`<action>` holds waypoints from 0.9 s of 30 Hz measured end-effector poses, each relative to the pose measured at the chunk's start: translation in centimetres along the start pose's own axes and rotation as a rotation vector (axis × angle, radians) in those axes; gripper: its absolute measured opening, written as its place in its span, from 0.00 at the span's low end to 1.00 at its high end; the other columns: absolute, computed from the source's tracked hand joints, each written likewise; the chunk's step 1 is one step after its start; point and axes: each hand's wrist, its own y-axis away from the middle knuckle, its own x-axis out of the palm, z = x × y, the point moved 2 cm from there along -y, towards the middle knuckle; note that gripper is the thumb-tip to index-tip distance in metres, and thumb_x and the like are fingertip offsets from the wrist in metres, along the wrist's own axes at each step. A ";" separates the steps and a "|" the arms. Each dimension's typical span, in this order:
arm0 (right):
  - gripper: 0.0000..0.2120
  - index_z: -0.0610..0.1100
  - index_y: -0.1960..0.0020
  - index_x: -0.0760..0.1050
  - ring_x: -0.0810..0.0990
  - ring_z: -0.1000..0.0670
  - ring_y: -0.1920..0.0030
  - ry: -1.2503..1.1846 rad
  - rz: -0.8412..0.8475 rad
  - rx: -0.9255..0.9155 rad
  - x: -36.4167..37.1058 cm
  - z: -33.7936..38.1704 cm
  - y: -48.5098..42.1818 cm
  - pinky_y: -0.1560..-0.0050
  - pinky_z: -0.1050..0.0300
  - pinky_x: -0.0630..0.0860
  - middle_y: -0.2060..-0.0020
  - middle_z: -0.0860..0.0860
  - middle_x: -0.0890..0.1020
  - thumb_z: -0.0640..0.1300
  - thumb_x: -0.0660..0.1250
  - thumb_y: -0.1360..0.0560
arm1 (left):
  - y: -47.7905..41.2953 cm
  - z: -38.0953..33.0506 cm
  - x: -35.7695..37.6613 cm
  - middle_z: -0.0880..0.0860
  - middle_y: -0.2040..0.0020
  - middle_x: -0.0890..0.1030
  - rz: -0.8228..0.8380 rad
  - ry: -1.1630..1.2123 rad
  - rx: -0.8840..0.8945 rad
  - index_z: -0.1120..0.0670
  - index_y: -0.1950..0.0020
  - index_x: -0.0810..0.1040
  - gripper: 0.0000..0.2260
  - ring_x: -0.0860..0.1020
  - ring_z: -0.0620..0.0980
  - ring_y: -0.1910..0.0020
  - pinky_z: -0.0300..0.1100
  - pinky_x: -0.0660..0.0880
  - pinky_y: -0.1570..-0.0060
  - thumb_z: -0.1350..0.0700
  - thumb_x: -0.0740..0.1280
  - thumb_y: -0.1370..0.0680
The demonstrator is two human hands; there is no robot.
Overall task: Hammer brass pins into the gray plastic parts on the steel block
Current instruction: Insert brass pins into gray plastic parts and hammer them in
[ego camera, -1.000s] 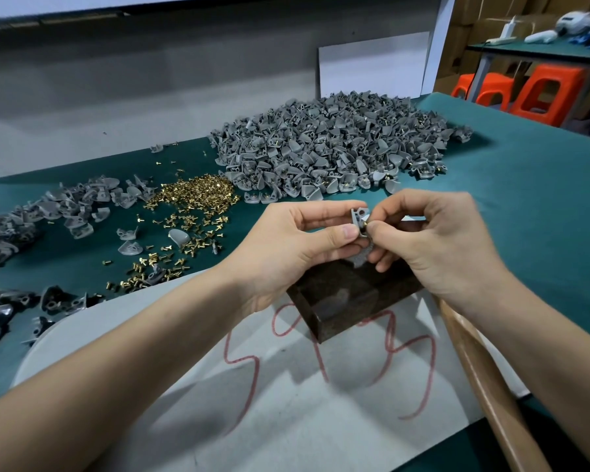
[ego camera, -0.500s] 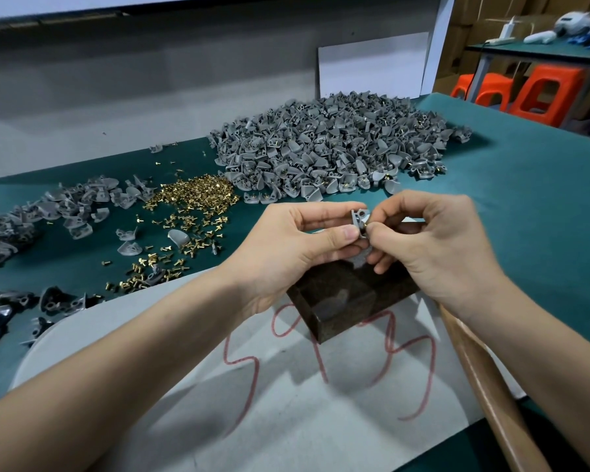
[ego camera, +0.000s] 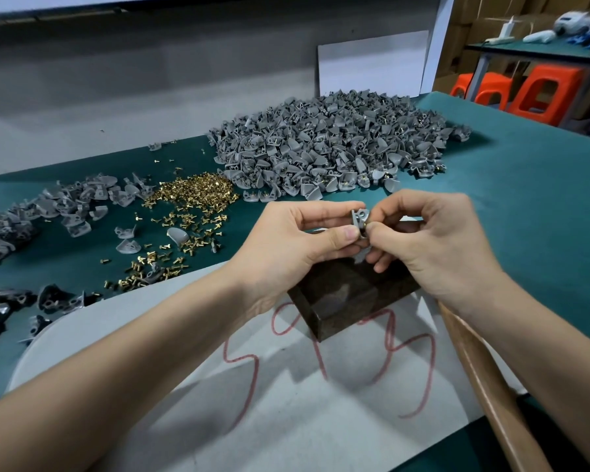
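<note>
1. Lying under the right forearm, the hammer handle (ego camera: 481, 369) is not held.
2. Above the block (ego camera: 341, 301), the left hand (ego camera: 286, 240) has a grip pinching the part (ego camera: 359, 215); the right hand (ego camera: 433, 247) has a grip pinching a pin (ego camera: 364, 225) at its hole.
3. The person should push the pin in square before setting the part on the block.
4. Farther left lie spare pins (ego camera: 195, 195).
</note>
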 end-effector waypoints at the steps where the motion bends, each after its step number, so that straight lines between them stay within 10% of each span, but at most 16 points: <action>1: 0.08 0.38 0.66 0.77 0.78 0.52 0.77 0.000 0.002 0.000 0.0 0.0 0.0 0.75 0.62 0.76 0.76 0.45 0.77 0.28 0.69 0.31 | 0.0 0.0 0.0 0.56 0.57 0.83 0.000 0.000 0.002 0.60 0.45 0.80 0.14 0.82 0.47 0.61 0.37 0.80 0.56 0.71 0.67 0.28; 19: 0.10 0.36 0.66 0.76 0.77 0.51 0.78 -0.068 0.054 0.097 -1.1 1.1 -0.5 0.77 0.61 0.76 0.78 0.48 0.76 0.28 0.63 0.27 | 0.0 0.1 0.0 0.53 0.62 0.84 0.047 0.007 0.027 0.60 0.49 0.80 0.10 0.83 0.48 0.62 0.36 0.80 0.57 0.70 0.67 0.27; 24: 0.12 0.40 0.67 0.78 0.78 0.47 0.77 0.814 0.020 0.281 -5.2 -0.5 -1.7 0.71 0.56 0.77 0.77 0.46 0.80 0.44 0.66 0.27 | 0.2 -0.1 0.0 0.56 0.60 0.84 0.040 0.016 0.019 0.62 0.51 0.80 0.09 0.84 0.51 0.60 0.38 0.81 0.56 0.71 0.67 0.28; 27: 0.19 0.39 0.67 0.78 0.79 0.48 0.78 0.881 0.160 0.498 -5.4 -1.6 -1.4 0.70 0.59 0.77 0.77 0.45 0.81 0.53 0.66 0.27 | 0.2 0.0 -0.1 0.57 0.60 0.84 0.042 0.014 0.021 0.62 0.54 0.79 0.09 0.84 0.51 0.60 0.39 0.81 0.55 0.73 0.67 0.29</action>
